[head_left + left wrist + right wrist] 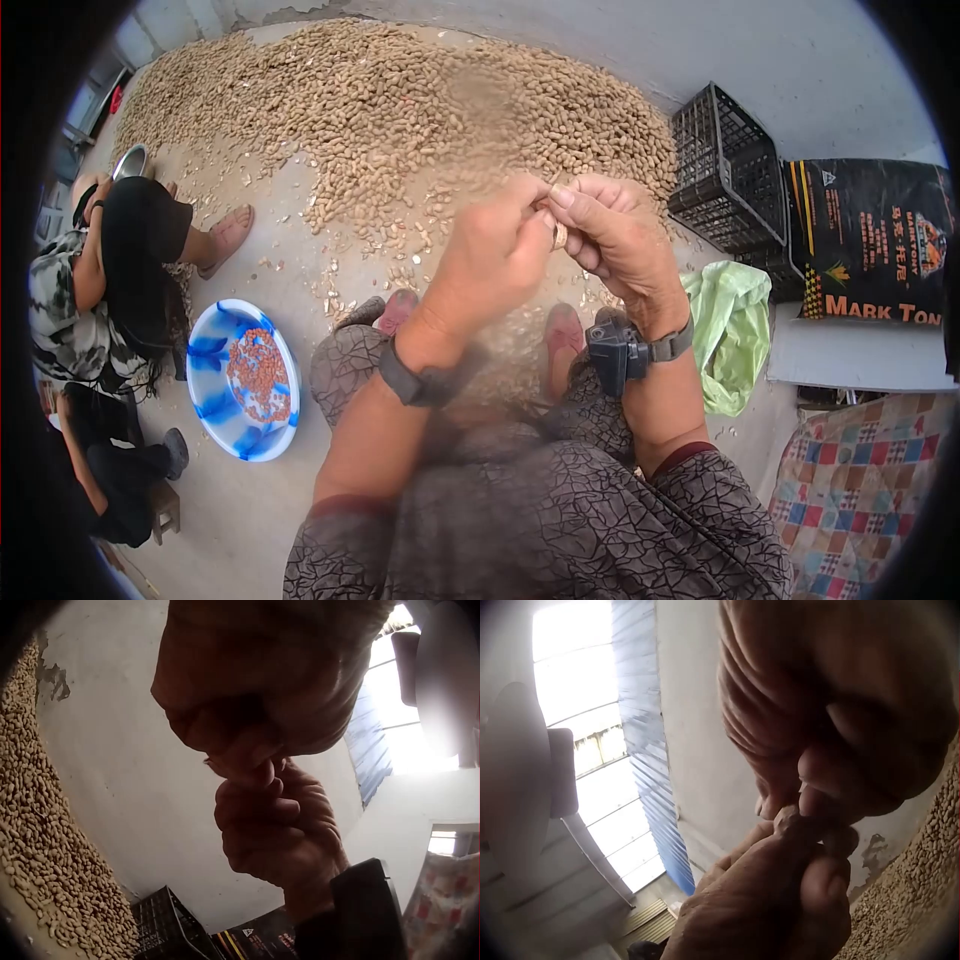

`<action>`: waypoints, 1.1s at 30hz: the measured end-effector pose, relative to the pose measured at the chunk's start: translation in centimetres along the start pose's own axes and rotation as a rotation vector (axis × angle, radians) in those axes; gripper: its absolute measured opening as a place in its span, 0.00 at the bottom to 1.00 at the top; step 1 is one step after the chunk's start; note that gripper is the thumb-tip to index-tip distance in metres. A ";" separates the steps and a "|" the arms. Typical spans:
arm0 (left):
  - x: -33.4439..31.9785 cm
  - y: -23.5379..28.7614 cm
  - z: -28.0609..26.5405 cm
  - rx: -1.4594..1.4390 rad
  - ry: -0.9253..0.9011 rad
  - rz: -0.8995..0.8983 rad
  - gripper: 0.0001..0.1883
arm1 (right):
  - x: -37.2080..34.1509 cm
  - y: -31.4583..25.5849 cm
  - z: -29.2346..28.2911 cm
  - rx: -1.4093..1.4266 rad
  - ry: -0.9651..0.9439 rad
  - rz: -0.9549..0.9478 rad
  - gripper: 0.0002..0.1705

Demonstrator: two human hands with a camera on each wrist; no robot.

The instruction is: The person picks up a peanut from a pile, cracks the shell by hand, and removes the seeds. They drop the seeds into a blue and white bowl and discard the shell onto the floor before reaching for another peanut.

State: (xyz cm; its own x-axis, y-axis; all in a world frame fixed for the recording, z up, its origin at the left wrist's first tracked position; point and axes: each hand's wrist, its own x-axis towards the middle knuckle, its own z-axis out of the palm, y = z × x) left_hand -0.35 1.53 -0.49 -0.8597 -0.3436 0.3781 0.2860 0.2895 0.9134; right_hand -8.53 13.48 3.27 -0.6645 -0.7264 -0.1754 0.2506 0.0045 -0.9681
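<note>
In the head view both hands meet in front of the body, fingertips together. A tan peanut in its shell (559, 237) shows between them, partly hidden by the fingers. The left hand (495, 260) has its fingers curled in and pinches the peanut from one side. From the other side the right hand (625, 240) holds it between thumb and curled fingers. The right wrist view shows a bit of the peanut shell (786, 821) where the fingertips meet. In the left wrist view the left hand (262, 682) hides most of the grip, with the right hand (281, 825) below it.
A large heap of unshelled peanuts (400, 110) spreads along the wall. At left stands a blue-and-white basin (205, 405) with reddish kernels. Two other people sit at far left. A black crate (725, 170), a green bag (725, 340) and a black printed sack (870, 240) are at right.
</note>
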 end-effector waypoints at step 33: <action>0.3 0.9 0.0 -0.522 -0.122 -0.362 0.06 | 0.9 1.3 0.8 0.054 0.043 0.047 0.33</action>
State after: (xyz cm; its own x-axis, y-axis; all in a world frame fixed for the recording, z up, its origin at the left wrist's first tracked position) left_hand -0.37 1.70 0.43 -0.9735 -0.2251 0.0402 0.1105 -0.3092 0.9445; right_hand -8.29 12.28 1.94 -0.6807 -0.6958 -0.2290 0.3189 -0.0001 -0.9478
